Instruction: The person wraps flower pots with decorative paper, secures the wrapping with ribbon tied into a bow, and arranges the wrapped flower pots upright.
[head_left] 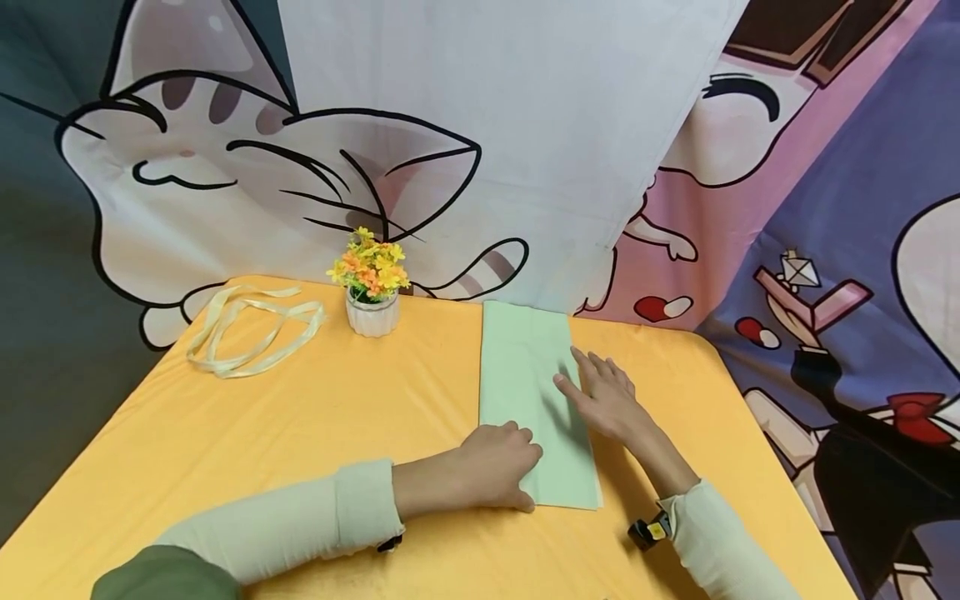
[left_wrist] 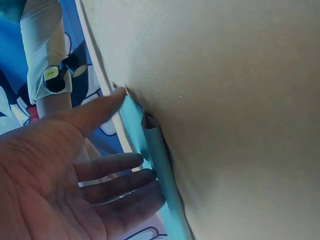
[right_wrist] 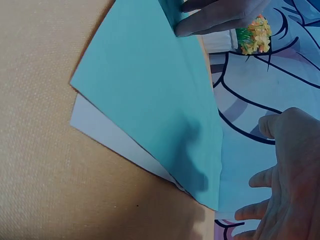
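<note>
A long sheet of pale green folded paper lies on the table in the head view. My left hand rests on its near left part, thumb close to the near edge. In the left wrist view, the fingers of that hand extend loosely against the paper's folded edge. My right hand is over the paper's right edge, fingers spread and holding nothing; its shadow falls on the sheet. From the right wrist, a whitish layer shows beneath the green one.
A yellow cloth covers the table. At the back stands a white pot of yellow and orange flowers. Left of it lies a loosely looped cream ribbon. A cartoon-printed backdrop hangs behind the table's back edge.
</note>
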